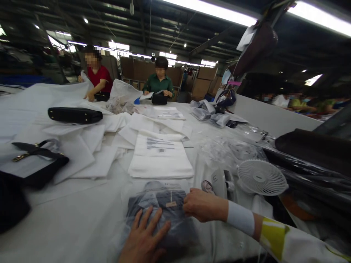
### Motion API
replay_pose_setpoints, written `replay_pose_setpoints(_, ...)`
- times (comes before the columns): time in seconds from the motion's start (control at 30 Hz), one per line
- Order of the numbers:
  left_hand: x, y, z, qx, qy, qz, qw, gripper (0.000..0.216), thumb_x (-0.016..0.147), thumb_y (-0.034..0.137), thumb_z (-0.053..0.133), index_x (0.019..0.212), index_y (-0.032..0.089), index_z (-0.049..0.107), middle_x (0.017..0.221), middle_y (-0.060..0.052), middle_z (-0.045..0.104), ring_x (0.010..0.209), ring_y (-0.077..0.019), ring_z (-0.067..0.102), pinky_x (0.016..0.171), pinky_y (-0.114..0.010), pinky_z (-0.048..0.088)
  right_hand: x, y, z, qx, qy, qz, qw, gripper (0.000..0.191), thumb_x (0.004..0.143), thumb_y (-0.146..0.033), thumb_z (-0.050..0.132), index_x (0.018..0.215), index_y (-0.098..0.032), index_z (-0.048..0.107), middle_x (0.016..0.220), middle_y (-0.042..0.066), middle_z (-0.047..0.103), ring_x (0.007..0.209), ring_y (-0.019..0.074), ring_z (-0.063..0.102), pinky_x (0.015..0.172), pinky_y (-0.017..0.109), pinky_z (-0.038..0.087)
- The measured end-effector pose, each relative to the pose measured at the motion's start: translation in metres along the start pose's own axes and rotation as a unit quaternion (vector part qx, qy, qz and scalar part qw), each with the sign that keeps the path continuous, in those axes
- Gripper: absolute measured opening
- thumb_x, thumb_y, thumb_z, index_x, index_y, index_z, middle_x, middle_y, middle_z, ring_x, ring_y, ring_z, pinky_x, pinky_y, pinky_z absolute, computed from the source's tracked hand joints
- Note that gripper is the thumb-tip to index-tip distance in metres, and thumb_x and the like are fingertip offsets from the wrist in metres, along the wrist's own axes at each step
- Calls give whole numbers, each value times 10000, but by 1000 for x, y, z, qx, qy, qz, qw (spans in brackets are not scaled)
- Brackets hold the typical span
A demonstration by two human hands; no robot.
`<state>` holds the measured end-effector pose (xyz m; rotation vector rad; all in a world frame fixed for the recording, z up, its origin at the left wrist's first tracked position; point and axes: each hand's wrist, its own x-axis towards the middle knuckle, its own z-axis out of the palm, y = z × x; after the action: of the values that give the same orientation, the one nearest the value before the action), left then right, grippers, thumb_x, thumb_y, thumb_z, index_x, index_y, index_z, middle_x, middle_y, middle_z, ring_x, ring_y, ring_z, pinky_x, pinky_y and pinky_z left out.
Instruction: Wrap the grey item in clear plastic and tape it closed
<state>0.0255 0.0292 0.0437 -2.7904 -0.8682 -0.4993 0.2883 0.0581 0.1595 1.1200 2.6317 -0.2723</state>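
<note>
A dark bag inside a clear plastic bag lies flat on the white table right in front of me. My left hand presses on its near part with the fingers spread flat. My right hand rests at the package's right edge, fingers curled at the plastic beside a small strip of tape. Whether it pinches the plastic I cannot tell.
A stack of white printed bags lies just beyond. A small white fan stands at the right. Black handbags lie at the left among white sheets. Two people work at the far end.
</note>
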Motion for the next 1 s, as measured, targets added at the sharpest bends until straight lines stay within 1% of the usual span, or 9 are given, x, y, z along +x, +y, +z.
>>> replay_pose_setpoints(0.17,8,-4,-7,-10,-4,11,1000,912,607,335,859,1402,371,413,1385,-90,561,1196,-412,540,874,-615,510,19,7,19,15,-4,38,999,128,760,-195,675,634,-202,694,639,48,713,649,190,640,648,310,370)
replay_pose_setpoints(0.3,11,-3,-8,-21,-22,7,1000,885,610,329,865,1383,370,436,1377,-93,569,1191,-422,552,872,-627,526,18,19,30,69,35,107,991,49,770,-284,705,804,-255,723,678,4,727,705,196,674,652,280,396)
replay_pose_setpoints(0.43,7,-4,-4,-18,-28,7,999,930,617,349,875,1410,387,391,1435,-78,513,1243,-416,511,920,-617,514,14,36,42,118,123,231,958,568,677,-388,794,1170,-197,586,643,-7,692,671,224,668,562,265,385)
replay_pose_setpoints(0.5,5,-5,-2,-15,-28,7,999,951,610,376,884,1417,387,380,1446,-79,499,1247,-417,504,922,-609,517,14,34,44,137,165,269,939,467,739,-380,745,1128,-181,579,655,-3,688,651,215,664,565,272,415)
replay_pose_setpoints(0.6,6,-6,-3,-16,-28,7,999,954,613,428,884,1419,391,375,1441,-82,503,1232,-414,516,913,-609,521,22,5,44,150,232,278,920,175,917,-328,517,999,-195,596,835,51,708,796,198,674,726,311,493)
replay_pose_setpoints(0.73,0,-13,-6,-69,-27,-1,997,910,683,409,835,1444,365,337,1478,-105,449,1287,-396,465,973,-599,485,49,-51,60,226,346,168,895,182,967,-279,408,958,-234,584,943,43,688,907,161,657,809,286,536)
replay_pose_setpoints(0.83,-21,-28,-5,-111,42,-107,987,796,772,313,747,1449,309,327,1505,-137,393,1363,-377,370,1046,-606,409,66,-69,84,194,421,139,875,186,941,-268,471,1105,-250,557,1042,55,694,982,191,662,855,351,570)
replay_pose_setpoints(0.9,-41,-42,-2,-167,104,-282,939,775,802,345,697,1454,239,292,1468,-168,418,1344,-370,386,1050,-605,393,70,-66,96,156,445,173,865,268,911,-302,537,1172,-247,529,1083,74,692,1015,226,662,865,410,583)
replay_pose_setpoints(1.0,-64,-60,1,-357,91,-509,778,827,760,552,671,1379,105,353,1196,-187,594,1050,-347,584,886,-525,499,70,-58,101,136,446,198,862,354,884,-348,579,1215,-245,506,1106,85,688,1028,248,663,859,447,598)
